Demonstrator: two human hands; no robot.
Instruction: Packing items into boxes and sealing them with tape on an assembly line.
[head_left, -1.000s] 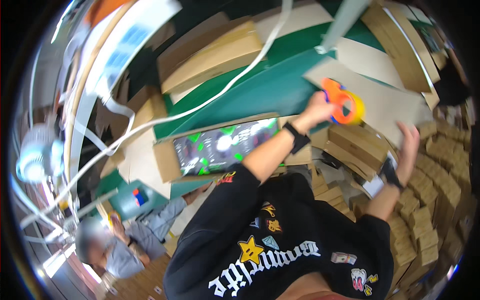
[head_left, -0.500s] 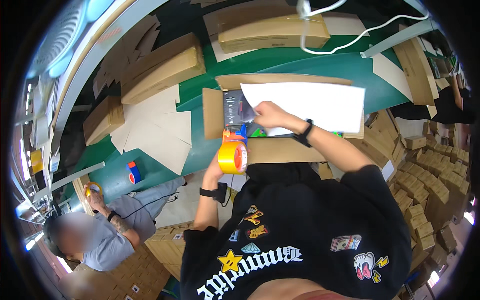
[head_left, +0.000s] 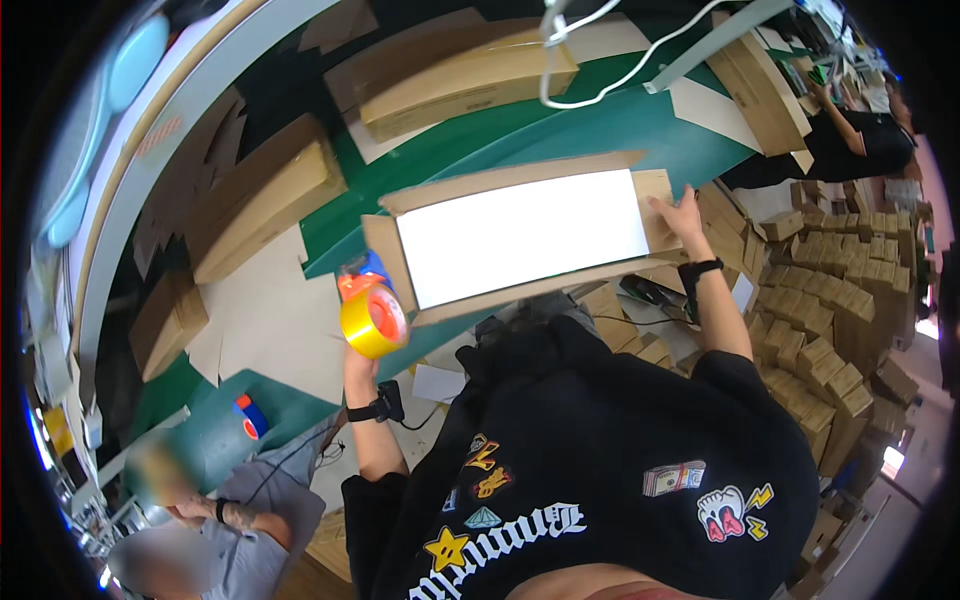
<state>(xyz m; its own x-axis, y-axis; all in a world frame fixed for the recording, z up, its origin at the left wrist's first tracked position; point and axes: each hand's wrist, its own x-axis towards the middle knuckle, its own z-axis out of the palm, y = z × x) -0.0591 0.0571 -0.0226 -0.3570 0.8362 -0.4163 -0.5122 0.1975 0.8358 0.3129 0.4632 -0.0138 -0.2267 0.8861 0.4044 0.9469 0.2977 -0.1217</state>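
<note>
An open cardboard box [head_left: 490,305] lies in front of me on the green table, its flaps raised or spread outward. A white sheet [head_left: 525,235] lies flat inside and covers the contents. My right hand [head_left: 682,222] is at the box's right end flap [head_left: 657,190], thumb and fingers apart, thumb against the cardboard. My left hand [head_left: 360,368] is closed round a tape dispenser [head_left: 365,275], orange and blue, with a roll of yellow tape [head_left: 372,322] on it. The dispenser is beside the box's left end; the roll hides most of my left fingers.
Closed cartons [head_left: 265,200] and flat cardboard sheets [head_left: 275,335] lie to the left and behind. Another tape dispenser [head_left: 251,417], blue and red, rests near a seated co-worker [head_left: 240,550]. A white cable [head_left: 600,95] hangs at the back. Stacked small boxes [head_left: 820,350] fill the right.
The white sheet went from lying askew over the box to flat inside it. My right hand let go of it and moved right to the end flap. My left hand still holds the dispenser.
</note>
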